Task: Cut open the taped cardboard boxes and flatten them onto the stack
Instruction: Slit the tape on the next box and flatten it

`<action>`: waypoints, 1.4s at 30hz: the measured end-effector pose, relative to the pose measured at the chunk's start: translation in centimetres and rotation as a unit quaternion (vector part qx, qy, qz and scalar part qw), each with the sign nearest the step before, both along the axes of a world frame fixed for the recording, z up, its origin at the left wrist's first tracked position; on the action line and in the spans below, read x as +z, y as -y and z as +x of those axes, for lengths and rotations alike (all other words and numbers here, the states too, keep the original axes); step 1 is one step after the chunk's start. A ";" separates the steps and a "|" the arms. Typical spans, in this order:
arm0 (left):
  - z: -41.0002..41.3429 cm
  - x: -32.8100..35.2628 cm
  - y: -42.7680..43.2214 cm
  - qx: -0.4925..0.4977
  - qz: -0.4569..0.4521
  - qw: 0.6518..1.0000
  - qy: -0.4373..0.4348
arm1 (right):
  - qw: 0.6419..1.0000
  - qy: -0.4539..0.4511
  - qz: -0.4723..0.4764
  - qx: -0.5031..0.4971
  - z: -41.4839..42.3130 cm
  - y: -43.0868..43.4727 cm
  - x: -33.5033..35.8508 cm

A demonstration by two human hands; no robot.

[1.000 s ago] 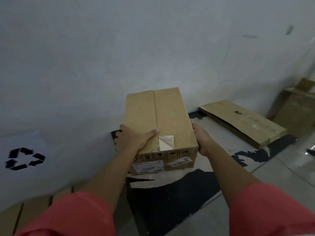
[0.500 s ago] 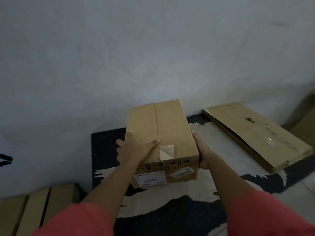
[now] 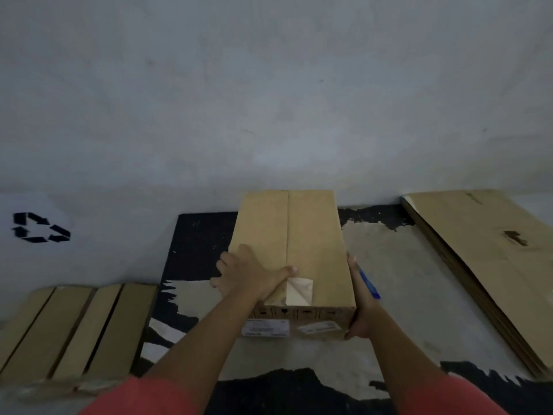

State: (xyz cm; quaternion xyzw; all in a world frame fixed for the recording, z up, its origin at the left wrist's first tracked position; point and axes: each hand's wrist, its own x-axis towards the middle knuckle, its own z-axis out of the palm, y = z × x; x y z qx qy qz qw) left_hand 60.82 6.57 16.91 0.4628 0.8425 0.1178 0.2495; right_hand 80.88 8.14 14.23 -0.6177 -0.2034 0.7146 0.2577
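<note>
**Box** [image 3: 291, 253]: brown, closed, centre seam running near to far. Placed mid-scene, close to the wall [image 3: 269, 100], over the black-and-pale mat [image 3: 389, 265]. A half second ago it was held higher and skewed; now it is lowered and squared to the wall. Whether it is touching the mat cannot be told.

**Tape flap** [image 3: 299, 292]: a pale piece is peeled up at the near end of the seam. The rest of the seam is not yet cut.

**Left hand** [image 3: 248, 274]: clamped over the box's left top edge, thumb laid across the top beside the flap, fingers down the left side.

**Right hand** [image 3: 357, 313]: wrapped round the near right corner, fingers under the edge.

**Blue tool** [image 3: 369, 284]: newly in view, just right of the right hand. Whether it is held or lying on the mat cannot be told.

**Stack** [image 3: 484, 265]: flattened cardboard, far right, well apart from the box.

**Boards** [image 3: 74, 330]: cardboard pieces, near left.

**Assessment:** the box is judged to be positioned for cutting; flattening remains undone.
</note>
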 end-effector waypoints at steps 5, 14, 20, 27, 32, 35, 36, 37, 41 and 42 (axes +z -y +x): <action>2.0 1.4 -0.8 -0.007 -0.103 0.995 0.002 | 0.997 0.051 0.021 0.061 2.7 -1.9 -2.1; 2.4 2.0 -2.3 -0.004 -0.069 0.938 0.340 | 0.948 0.156 0.201 0.192 5.0 -7.2 7.9; 2.3 -3.7 -0.2 0.025 0.046 0.847 0.530 | 0.903 0.278 0.250 0.212 4.7 -8.3 9.5; 3.3 -5.3 0.7 0.052 0.090 0.805 0.585 | 0.926 0.238 0.220 0.196 2.8 -8.8 7.7; 5.3 -6.1 1.7 0.103 0.152 0.854 0.487 | 0.966 0.123 0.136 0.181 3.8 -7.6 8.6; 5.1 -5.5 2.0 0.128 0.176 0.839 0.499 | 0.960 0.124 0.148 0.205 3.9 -7.2 8.7; 5.0 -5.4 2.2 0.148 0.185 0.821 0.520 | 0.955 0.129 0.159 0.216 3.7 -6.9 8.8; 5.0 -5.3 2.5 0.175 0.195 0.793 0.550 | 0.949 0.137 0.174 0.224 3.5 -6.8 8.7; 5.4 -5.9 3.4 0.269 0.235 0.644 0.677 | 0.906 0.214 0.283 0.229 0.8 -5.9 8.3; 5.5 -6.3 3.5 0.282 0.242 0.601 0.707 | 0.882 0.247 0.325 0.233 0.0 -5.8 7.9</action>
